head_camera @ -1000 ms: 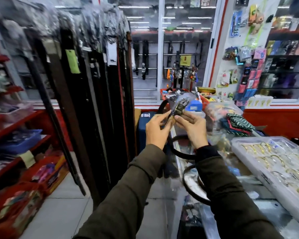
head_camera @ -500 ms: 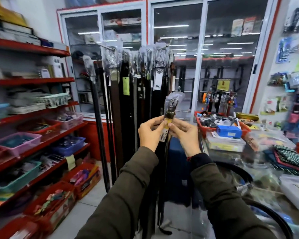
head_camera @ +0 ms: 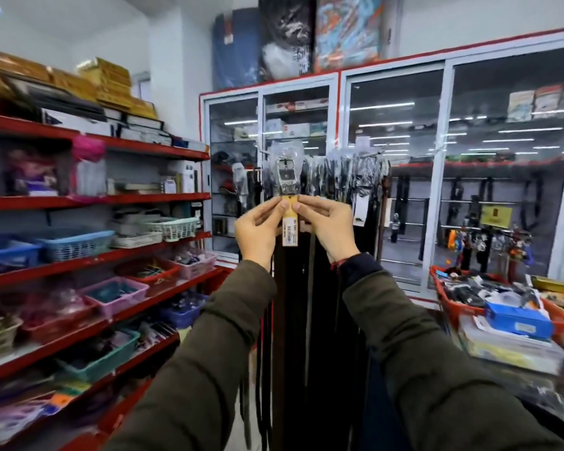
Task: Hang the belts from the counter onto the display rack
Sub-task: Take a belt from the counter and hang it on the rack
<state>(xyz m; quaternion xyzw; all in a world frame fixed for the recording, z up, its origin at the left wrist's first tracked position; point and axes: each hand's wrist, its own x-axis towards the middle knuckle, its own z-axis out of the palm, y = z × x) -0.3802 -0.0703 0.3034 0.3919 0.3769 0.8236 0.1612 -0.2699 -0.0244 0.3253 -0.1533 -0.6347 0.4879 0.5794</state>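
Both hands, left [head_camera: 259, 227] and right [head_camera: 327, 226], pinch a belt [head_camera: 286, 180] just under its wrapped buckle, raised before the rack [head_camera: 349, 164] of hanging belts.

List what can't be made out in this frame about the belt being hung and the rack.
- Rack hook or bar: head view, hidden behind plastic-wrapped buckles.
- Price tag print: too small and blurred.
- Held belt lower strap: lost among dark hanging belts.
- Left hand and right hand pinch: fingertips overlap the tag; exact contact unclear.
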